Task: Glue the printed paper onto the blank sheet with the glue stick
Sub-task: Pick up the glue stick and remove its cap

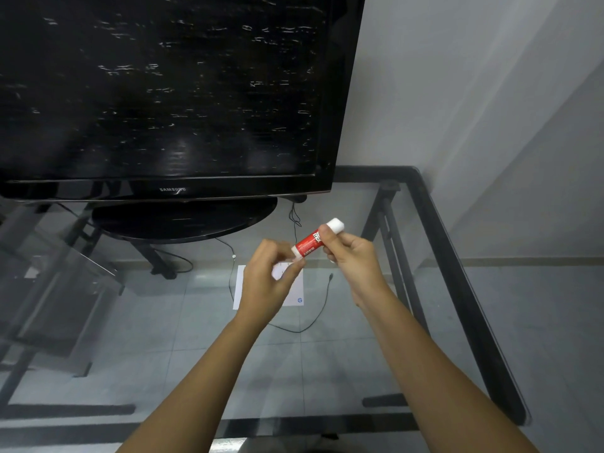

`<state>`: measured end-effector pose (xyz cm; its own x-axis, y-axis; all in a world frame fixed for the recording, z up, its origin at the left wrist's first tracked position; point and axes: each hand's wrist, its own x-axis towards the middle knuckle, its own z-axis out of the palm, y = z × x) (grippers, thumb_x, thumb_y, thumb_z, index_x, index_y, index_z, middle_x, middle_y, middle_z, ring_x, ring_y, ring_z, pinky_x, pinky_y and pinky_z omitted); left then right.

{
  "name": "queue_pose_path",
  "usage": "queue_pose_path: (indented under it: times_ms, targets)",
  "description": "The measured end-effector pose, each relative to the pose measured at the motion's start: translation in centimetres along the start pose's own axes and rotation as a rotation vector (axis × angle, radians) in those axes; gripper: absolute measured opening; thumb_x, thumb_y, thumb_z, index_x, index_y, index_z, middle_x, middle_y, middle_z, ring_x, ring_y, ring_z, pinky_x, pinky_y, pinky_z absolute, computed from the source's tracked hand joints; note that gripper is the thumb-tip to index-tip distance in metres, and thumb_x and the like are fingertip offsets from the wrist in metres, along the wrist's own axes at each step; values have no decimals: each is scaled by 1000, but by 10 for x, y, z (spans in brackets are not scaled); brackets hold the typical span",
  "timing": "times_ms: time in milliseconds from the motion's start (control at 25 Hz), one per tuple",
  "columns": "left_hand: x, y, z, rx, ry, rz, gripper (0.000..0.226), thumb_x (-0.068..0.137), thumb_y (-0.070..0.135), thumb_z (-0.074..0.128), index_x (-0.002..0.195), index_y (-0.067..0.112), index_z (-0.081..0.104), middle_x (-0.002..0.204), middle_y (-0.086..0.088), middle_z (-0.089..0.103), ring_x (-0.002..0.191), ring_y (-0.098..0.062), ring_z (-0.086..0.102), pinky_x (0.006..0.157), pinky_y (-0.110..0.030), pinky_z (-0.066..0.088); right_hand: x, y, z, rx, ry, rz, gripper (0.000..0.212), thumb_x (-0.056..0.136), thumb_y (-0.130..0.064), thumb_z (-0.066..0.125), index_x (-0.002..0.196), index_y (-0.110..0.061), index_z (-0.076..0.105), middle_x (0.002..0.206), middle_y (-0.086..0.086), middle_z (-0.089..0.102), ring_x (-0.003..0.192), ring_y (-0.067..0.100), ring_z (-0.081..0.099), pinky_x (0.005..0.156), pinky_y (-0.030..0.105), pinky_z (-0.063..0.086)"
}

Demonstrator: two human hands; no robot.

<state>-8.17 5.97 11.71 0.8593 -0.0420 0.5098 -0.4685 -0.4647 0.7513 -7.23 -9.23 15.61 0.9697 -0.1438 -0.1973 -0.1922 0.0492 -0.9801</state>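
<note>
A red and white glue stick (309, 245) is held tilted above the glass table, its white end up and to the right. My right hand (351, 256) grips its upper part. My left hand (269, 279) pinches its lower white end with the fingertips. Below the hands a white sheet (240, 289) lies flat on the glass, mostly hidden by my left hand. A small printed mark shows near its lower right corner. I cannot tell whether this is one sheet or two.
A large black television (170, 93) on an oval stand (183, 220) fills the back left of the glass table (434, 223). A thin black cable (317, 318) curls by the sheet. The table's black frame runs along the right and front edges.
</note>
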Motion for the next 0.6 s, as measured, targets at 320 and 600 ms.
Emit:
queue_pose_path:
  times_ms: [320, 600]
  targets:
    - [6, 3, -3, -626, -158, -574, 28, 84, 42, 52, 97, 20, 60, 80, 4, 72, 77, -11, 68, 74, -24, 51, 1, -4, 4, 4, -5, 2, 16, 79, -44, 64, 78, -28, 68, 69, -13, 68, 68, -9, 63, 58, 5, 44]
    - [2, 2, -8, 22, 18, -56, 21, 79, 13, 72, 91, 16, 55, 96, 5, 60, 86, -4, 56, 78, -7, 43, 3, -6, 9, -11, -30, 7, 20, 79, -44, 64, 89, -27, 68, 85, -9, 70, 80, 1, 65, 69, 11, 46]
